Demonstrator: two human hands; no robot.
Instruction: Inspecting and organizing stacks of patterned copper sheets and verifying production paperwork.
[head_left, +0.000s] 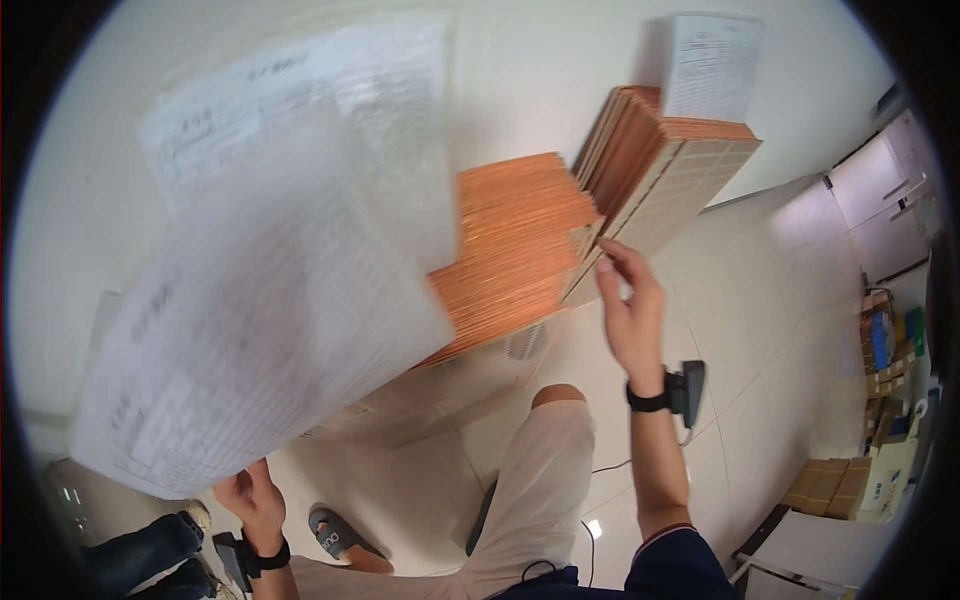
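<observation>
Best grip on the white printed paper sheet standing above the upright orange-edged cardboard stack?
Likely pinch the sheet by its upper right corner, right hand coming from the right: top and right edges look free, the lower edge meets the stack.

Front sheet [260,340]: at left, before rear sheet [395,120], bottom edge in left hand [255,505]
Near stack [515,235]: mid-view, right of both sheets
Far stack [690,165]: just right of and behind near stack
Third sheet [715,65]: atop far stack
Right hand [632,315]: before far stack, just beside near stack
Slipper [338,530]: on floor [760,320], right of left hand
Cartons [826,488]: far right
</observation>
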